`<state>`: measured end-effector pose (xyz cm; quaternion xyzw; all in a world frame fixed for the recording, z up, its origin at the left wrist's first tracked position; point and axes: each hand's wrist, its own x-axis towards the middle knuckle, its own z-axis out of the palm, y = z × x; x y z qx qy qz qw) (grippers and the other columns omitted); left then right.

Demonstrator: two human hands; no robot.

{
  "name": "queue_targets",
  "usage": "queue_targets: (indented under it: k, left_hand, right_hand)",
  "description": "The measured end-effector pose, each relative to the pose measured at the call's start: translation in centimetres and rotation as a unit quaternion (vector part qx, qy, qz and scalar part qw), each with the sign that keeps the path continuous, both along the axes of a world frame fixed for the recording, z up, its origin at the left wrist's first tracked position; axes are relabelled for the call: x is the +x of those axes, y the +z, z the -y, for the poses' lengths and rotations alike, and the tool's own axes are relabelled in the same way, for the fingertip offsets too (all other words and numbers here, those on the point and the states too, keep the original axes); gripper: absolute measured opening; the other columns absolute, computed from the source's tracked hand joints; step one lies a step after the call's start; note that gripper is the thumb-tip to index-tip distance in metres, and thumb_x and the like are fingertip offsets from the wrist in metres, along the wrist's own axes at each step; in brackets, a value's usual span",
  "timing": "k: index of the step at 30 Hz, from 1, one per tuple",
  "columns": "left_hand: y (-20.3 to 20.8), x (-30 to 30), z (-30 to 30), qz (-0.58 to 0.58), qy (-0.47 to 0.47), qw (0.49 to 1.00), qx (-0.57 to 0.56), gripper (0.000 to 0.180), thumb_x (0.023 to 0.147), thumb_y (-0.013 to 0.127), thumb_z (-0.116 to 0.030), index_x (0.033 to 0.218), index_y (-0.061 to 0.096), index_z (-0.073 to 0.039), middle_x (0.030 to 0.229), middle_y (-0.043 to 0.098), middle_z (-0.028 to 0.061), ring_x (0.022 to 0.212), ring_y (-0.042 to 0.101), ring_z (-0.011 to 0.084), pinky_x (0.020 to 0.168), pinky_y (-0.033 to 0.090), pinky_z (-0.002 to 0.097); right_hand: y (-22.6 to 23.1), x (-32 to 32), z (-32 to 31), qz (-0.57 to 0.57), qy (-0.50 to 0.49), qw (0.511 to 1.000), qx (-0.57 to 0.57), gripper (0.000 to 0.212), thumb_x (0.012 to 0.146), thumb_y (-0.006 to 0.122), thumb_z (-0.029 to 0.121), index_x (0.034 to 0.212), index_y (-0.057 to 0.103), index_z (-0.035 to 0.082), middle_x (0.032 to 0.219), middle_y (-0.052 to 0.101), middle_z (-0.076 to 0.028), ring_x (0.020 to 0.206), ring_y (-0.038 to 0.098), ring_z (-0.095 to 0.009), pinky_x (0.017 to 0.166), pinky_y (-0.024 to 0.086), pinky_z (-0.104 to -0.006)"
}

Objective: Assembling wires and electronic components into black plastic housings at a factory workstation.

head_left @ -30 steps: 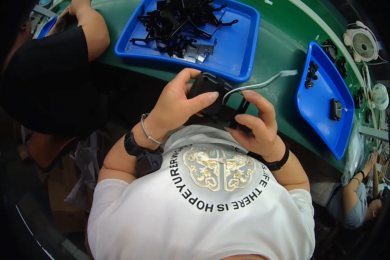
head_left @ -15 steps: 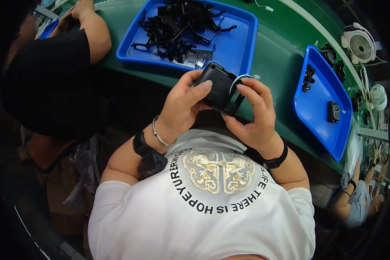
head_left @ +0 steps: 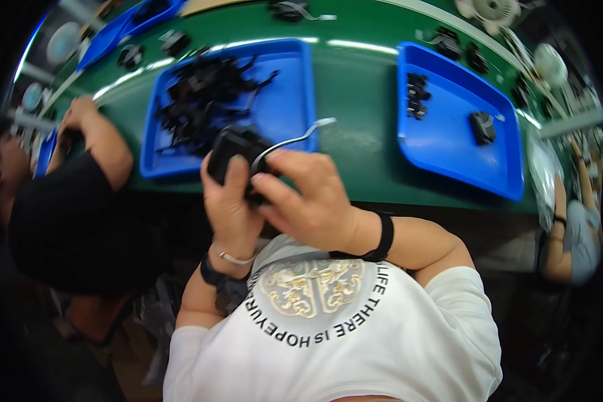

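Both hands grasp one small black plastic housing [head_left: 238, 149], held up just above the near edge of the green desk [head_left: 355, 87]. The left hand [head_left: 231, 201] wraps it from below, thumb lying up its face. The right hand [head_left: 308, 194] closes over its right side, fingers curled around the part. A thin grey cable [head_left: 295, 139] arcs out of the housing past the right hand's fingertips, its free end pointing away over the desk. Just beyond the left hand lies a blue tray [head_left: 288, 100] heaped with tangled black parts [head_left: 204, 100]. Well off to the right hand's side sits a second blue tray [head_left: 449, 134] carrying a few small black pieces [head_left: 482, 127]. On the left hand's side a co-worker's arm [head_left: 100, 141] rests on the desk.
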<state>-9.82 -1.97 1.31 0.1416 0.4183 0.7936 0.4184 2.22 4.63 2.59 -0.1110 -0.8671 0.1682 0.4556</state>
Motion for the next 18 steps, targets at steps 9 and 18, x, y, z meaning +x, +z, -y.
queue_targets:
  k: [9,18]
  left_hand:
    - [-1.0,-0.5,2.1,-0.066,-0.145,0.987,-0.007,0.049,0.08,0.068,-0.016,0.118,0.04,-0.004,0.102,0.055,0.0079,0.088,0.058,0.0178,0.077,0.049,0.0297]
    - [-2.0,0.6,1.8,-0.042,-0.268,0.962,-0.023,0.053,0.075,0.07,-0.012,0.118,0.04,-0.004,0.102,0.056,0.0085,0.089,0.058,0.0174,0.077,0.049,0.0287]
  right_hand:
    - [3.8,13.1,-11.5,0.174,-0.131,0.96,-0.179,0.018,0.075,0.066,0.006,0.091,0.061,0.001,0.085,0.061,-0.012,0.076,0.061,-0.023,0.066,0.049,-0.0311]
    - [0.7,16.2,-19.2,0.386,-0.157,0.9,-0.13,0.024,0.073,0.065,0.004,0.096,0.06,0.001,0.085,0.062,-0.014,0.078,0.061,-0.027,0.071,0.049,-0.0349]
